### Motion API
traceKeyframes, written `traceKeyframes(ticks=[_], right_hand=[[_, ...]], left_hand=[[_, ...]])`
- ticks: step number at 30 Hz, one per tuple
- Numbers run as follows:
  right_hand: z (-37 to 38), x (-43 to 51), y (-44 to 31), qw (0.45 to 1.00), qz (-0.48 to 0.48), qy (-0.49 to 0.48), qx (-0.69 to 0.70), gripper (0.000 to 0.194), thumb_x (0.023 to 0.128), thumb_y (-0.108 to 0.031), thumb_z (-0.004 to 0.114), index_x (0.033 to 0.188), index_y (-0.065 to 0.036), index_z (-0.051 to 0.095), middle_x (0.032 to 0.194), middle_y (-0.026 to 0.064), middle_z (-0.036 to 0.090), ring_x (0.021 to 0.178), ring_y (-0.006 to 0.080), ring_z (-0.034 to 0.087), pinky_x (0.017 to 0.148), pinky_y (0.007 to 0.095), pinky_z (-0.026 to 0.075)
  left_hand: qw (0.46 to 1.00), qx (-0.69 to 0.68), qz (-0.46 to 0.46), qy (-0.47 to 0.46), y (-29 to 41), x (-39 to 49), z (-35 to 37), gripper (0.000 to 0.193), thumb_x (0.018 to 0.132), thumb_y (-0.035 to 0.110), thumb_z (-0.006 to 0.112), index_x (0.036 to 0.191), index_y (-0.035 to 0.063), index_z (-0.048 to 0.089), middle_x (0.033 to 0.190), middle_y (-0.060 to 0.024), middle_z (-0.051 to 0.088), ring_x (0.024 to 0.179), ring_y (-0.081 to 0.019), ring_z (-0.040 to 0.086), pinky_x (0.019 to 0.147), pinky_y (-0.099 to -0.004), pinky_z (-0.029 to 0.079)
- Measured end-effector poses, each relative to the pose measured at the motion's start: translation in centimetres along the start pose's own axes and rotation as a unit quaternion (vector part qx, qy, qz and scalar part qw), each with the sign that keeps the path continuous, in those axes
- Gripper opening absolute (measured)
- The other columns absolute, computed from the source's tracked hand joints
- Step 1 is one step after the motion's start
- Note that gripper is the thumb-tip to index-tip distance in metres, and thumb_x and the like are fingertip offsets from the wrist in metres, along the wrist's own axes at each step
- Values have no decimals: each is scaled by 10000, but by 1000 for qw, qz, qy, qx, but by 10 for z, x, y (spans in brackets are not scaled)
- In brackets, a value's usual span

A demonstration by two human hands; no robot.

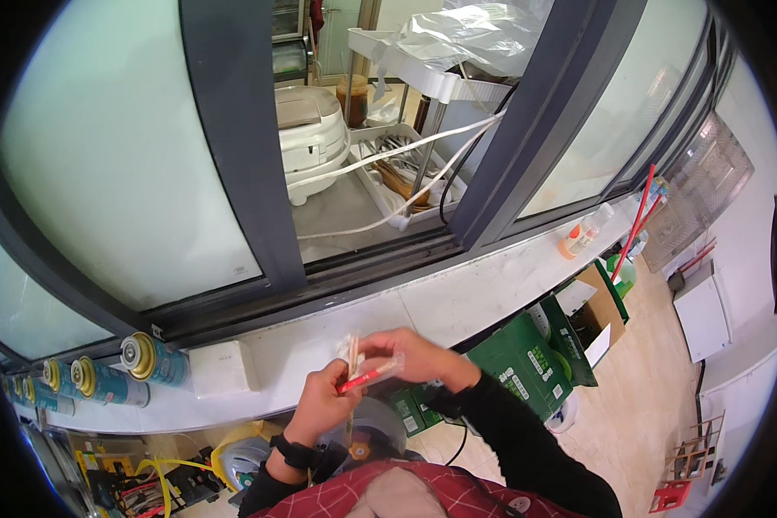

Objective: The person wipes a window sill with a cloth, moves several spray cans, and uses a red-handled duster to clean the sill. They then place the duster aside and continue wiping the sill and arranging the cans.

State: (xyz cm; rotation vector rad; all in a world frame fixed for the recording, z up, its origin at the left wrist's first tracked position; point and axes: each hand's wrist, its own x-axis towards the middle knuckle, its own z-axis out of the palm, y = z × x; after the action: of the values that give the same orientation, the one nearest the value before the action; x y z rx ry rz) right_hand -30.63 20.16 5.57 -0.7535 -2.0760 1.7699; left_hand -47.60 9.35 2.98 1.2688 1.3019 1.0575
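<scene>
Both hands are together over the white window sill [421, 307]. My left hand [327, 395] is closed on thin wooden sticks, which look like chopsticks [353, 356], and on a clear wrapper with a red printed part [362, 380]. My right hand [414, 355] is at the upper part of these things, fingers curled around a whitish crumpled piece that may be tissue or film. Its fingertips are partly hidden, so its exact hold is unclear. A white box [223, 369] stands on the sill to the left of the hands.
Gas canisters [158, 362] line the sill at left. A bottle [583, 233] stands at right. Green cartons [518, 362] are below the sill. Through the open window are a white rice cooker [307, 133], a cutlery tray [388, 207] and cables [388, 154]. Tools [149, 485] lie lower left.
</scene>
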Motion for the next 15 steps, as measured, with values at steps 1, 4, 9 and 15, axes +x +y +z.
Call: traceKeyframes(ticks=[1, 4, 9, 15], right_hand=[[6, 0, 6, 999, -9, 9, 38, 282, 855, -113, 643, 1120, -23, 613, 855, 10, 642, 754, 55, 558, 675, 227, 475], [9, -2, 16, 996, 31, 57, 55, 208, 843, -87, 647, 1035, -7, 653, 823, 10, 651, 718, 58, 563, 656, 226, 477], [-45, -20, 2, 977, -3, 210, -41, 123, 834, -65, 662, 939, -1, 674, 769, 3, 651, 686, 54, 557, 624, 215, 462], [-153, 7, -6, 890, 15, 351, -290, 177, 814, -101, 674, 930, 30, 649, 739, 79, 652, 638, 119, 599, 583, 268, 486]], left_hand=[[1000, -14, 4, -8, 0, 3, 1, 157, 845, 20, 580, 994, -29, 573, 807, -69, 644, 687, -98, 601, 613, -251, 481], [999, -30, -23, -7, 0, 5, 3, 200, 827, 14, 607, 1022, -12, 570, 799, -44, 623, 684, -87, 579, 630, -250, 488], [999, 16, -47, 13, -5, -8, -11, 180, 825, 33, 631, 993, 12, 572, 739, -13, 571, 640, -73, 504, 596, -235, 447], [989, 104, -10, 102, -24, -24, -22, 109, 831, 45, 634, 916, 6, 578, 613, -15, 497, 575, -74, 425, 518, -238, 393]])
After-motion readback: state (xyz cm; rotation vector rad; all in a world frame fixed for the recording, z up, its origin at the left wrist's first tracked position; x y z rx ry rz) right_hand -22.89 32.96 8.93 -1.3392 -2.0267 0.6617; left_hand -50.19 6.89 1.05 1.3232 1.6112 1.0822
